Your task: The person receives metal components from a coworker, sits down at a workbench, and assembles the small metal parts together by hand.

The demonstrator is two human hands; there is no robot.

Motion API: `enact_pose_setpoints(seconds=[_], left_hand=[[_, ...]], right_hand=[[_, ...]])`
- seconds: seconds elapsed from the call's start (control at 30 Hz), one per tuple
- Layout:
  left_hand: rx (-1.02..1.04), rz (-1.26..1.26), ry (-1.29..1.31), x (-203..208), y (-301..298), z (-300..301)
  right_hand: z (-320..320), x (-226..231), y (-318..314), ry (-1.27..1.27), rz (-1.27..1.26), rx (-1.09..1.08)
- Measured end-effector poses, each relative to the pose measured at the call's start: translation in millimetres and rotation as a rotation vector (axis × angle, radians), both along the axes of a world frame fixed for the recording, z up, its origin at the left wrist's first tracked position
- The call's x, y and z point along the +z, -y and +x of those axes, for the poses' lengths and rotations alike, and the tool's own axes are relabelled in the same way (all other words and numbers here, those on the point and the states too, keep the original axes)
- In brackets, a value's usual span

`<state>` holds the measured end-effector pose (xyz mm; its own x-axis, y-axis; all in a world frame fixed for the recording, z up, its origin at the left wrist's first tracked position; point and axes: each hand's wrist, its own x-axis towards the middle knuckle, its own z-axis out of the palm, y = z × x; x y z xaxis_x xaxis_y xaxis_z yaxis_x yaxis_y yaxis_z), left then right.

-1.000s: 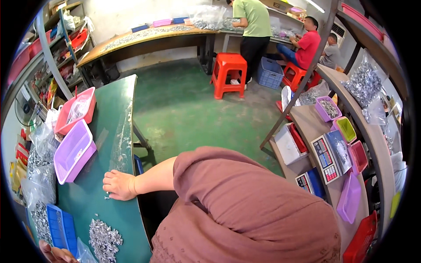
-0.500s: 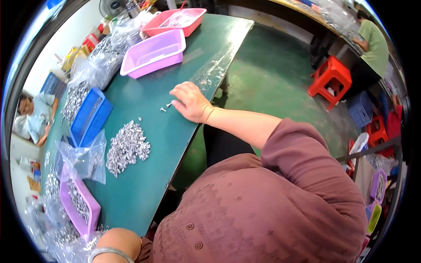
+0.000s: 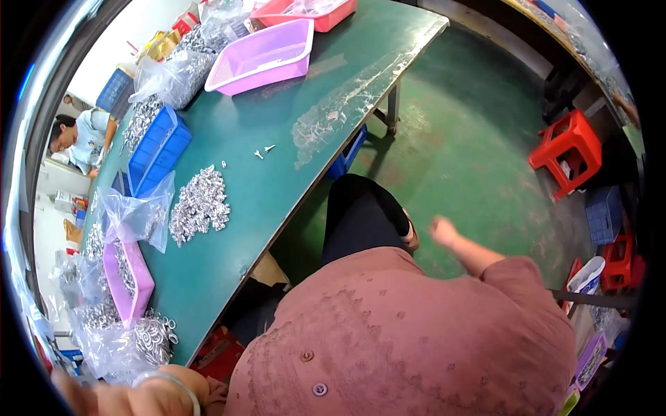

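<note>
My right hand [image 3: 444, 231] hangs off the table, to the right of my knee and over the green floor. It is small and blurred, so its fingers do not show clearly. At the lower left edge is my left hand [image 3: 114, 400], a bangle [image 3: 166, 379] round its wrist; its fingers are smeared and partly cut off. Nearest to it lies a clear plastic bag [image 3: 114, 357] beside a heap of silvery metal rings [image 3: 154, 336]. On the green table [image 3: 277, 187] are a pile of small silvery metal parts [image 3: 200, 208] and two small pin-like metal pieces [image 3: 263, 151].
Along the table's far side stand a blue bin [image 3: 158, 149], a pink basket [image 3: 263, 59], a red tray [image 3: 340, 17], a tilted pink tray [image 3: 132, 277] and bags of metal parts [image 3: 177, 80]. A co-worker [image 3: 83, 139] sits opposite. A red stool [image 3: 569, 152] stands right.
My right hand has left the table by the two pin-like pieces and swung right over the floor. My left hand has come into view at the lower left. The view has shifted.
</note>
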<state>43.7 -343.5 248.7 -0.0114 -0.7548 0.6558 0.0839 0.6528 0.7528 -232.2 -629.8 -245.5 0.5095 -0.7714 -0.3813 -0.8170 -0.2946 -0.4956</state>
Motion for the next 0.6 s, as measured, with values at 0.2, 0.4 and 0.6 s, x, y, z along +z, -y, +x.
enact_pose_setpoints(seconds=[0.2, 0.4, 0.6], left_hand=[[0.914, 0.471, 0.241, -83.1, 0.8, 51.3], [0.954, 0.771, 1.087, -156.0, -7.6, 93.7], [0.916, 0.795, 1.075, -192.2, -4.9, 110.4]], right_hand=[[-43.0, -91.0, -164.4, -0.334, 0.54, 0.283], [-46.9, -68.6, -190.6, -0.379, 0.572, 0.055], [-19.9, -46.1, -171.8, -0.386, 0.599, -0.085]])
